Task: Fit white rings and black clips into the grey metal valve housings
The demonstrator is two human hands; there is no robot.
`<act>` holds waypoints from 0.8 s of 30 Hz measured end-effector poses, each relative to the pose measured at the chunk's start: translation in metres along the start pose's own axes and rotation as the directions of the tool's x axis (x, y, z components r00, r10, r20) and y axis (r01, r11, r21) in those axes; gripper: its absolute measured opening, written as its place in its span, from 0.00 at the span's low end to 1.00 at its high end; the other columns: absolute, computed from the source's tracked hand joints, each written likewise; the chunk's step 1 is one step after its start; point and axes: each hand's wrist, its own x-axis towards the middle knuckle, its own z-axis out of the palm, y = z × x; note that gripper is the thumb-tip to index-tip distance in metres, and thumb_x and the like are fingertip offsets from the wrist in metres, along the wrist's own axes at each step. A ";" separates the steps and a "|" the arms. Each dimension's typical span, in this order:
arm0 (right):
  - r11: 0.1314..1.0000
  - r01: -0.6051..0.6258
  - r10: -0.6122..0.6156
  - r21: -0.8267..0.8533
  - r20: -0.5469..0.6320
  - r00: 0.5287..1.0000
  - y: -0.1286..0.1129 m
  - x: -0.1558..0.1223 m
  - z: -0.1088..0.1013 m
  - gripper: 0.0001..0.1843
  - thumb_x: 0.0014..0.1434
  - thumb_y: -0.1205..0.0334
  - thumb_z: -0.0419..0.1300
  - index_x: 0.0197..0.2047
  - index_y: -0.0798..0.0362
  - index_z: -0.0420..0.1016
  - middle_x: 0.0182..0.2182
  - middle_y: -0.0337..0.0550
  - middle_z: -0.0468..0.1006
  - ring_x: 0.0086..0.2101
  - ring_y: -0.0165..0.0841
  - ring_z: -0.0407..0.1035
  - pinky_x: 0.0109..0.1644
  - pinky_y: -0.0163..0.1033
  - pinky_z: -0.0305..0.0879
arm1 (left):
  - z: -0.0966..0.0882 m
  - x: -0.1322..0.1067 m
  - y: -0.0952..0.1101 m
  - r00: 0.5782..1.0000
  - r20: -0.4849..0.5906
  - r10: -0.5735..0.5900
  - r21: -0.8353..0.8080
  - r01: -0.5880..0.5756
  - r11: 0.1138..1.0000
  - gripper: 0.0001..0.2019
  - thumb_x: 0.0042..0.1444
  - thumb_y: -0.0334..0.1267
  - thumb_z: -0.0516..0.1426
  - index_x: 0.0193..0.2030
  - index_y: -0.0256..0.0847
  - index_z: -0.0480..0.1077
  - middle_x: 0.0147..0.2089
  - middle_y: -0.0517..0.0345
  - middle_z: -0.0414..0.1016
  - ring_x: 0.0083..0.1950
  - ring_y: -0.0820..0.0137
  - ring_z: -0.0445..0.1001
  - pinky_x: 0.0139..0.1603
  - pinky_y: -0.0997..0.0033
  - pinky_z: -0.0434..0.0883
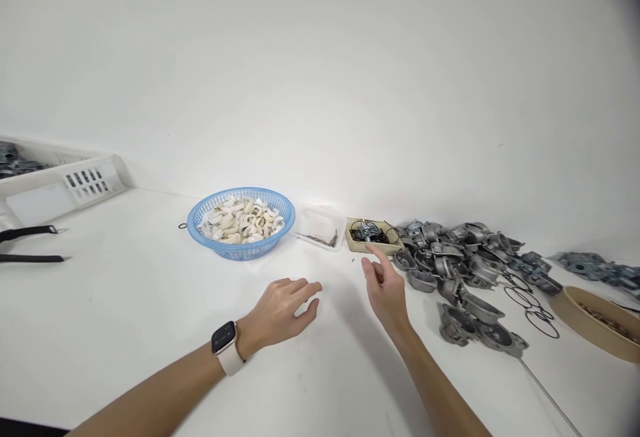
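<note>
While the right hand (pixel 387 293) is held out over the white table (pixel 150 330), its index finger is pointed at the small beige box (pixel 356 245), which is set near the foot of the wall; whether the box is touched by the fingertip cannot be told. Black rings and metal pieces (pixel 370 231) are held in the box. The right thumb is set apart from the index finger, and the other fingers are curled inward. The left hand (pixel 285 307) is held palm down, its thumb and index finger spread apart, and a watch (pixel 223 337) is worn on that wrist.

Just left of the box, thin metal pins (pixel 323 240) are contained in a clear tray (pixel 320 220). Beyond that tray, a blue basket (pixel 245 251) is filled with pale curved parts (pixel 243 218). To the right, grey metal parts (pixel 450 250) are heaped beside the box, and loose black rings (pixel 533 310) are scattered between the heap and a tan round container (pixel 575 320). At the far left, dark parts are held in a white crate (pixel 40 203).
</note>
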 end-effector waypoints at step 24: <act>0.837 0.522 -0.352 -0.163 0.570 0.742 0.007 -0.025 0.032 0.16 0.64 0.67 0.53 0.50 0.43 0.75 0.42 0.45 0.73 0.41 0.38 0.69 0.42 0.42 0.67 | -0.004 0.002 0.002 0.979 0.193 -0.057 0.024 0.053 0.998 0.17 0.67 0.34 0.49 0.61 0.46 0.61 0.36 0.61 0.78 0.29 0.68 0.76 0.31 0.70 0.67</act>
